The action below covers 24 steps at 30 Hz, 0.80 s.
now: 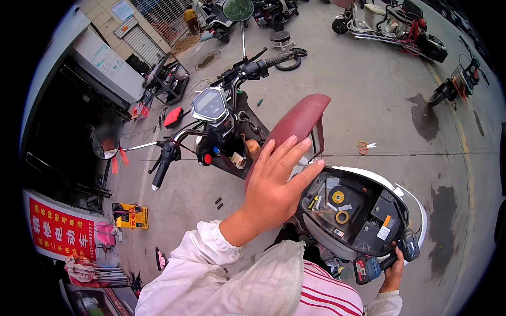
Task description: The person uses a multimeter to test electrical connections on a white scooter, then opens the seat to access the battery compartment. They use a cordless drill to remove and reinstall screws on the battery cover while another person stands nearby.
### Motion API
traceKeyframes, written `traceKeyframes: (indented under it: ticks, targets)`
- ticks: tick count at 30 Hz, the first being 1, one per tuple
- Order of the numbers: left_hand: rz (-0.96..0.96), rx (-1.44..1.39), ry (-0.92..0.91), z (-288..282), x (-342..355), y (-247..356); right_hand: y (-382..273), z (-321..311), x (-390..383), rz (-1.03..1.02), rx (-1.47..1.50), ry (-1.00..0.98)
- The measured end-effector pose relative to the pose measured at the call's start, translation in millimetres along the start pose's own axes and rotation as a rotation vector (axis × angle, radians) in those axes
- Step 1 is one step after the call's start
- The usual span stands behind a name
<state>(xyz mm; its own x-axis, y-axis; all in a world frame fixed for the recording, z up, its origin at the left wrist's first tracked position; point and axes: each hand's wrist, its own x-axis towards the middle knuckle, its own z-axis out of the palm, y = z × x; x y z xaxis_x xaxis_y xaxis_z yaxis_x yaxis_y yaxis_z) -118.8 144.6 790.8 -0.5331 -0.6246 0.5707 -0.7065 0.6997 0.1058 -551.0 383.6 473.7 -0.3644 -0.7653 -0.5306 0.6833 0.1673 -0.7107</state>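
An electric scooter stands in front of me with its dark red seat (299,121) tipped up. My left hand (271,187) lies flat against the seat, fingers stretched out and slightly apart, holding nothing. Below it the storage bin (319,217) under the seat is exposed. Inside it lie a yellow tape roll (338,197), another ring-shaped roll (342,217), small loose pieces, and a black box-like unit (375,224) with an orange-and-white label. At the bin's right rear edge my right hand (393,268) is closed around the handle of a cordless drill (409,244); its fingers are partly hidden.
Scissors (366,147) with orange handles lie on the pavement beyond the bin. A handlebar (167,160) and a mirror (238,9) rise ahead. To the left are a yellow device (130,216), a red case (173,117) and a tool cart (171,81). Other scooters stand farther off.
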Motion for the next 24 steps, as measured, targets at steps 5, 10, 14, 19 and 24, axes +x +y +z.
traceKeyframes:
  ticks: [5, 10, 14, 19, 24]
  targets:
    - [-0.100, -0.066, 0.077, 2, -18, 5, -3, 3, -4, 0.011, -0.003, -0.021]
    - [-0.214, -0.156, 0.079, -4, -41, -13, 2, -1, -2, 0.029, 0.030, -0.026]
    - [-0.405, -0.225, 0.119, -4, -41, -31, 3, 2, 5, 0.087, 0.080, 0.004]
    - [-0.677, -0.279, 0.364, 17, -76, -86, -8, -11, 11, 0.191, 0.094, 0.221]
    - [-0.814, -0.185, 0.480, 20, -98, -179, 2, -9, 7, 0.108, 0.062, 0.268]
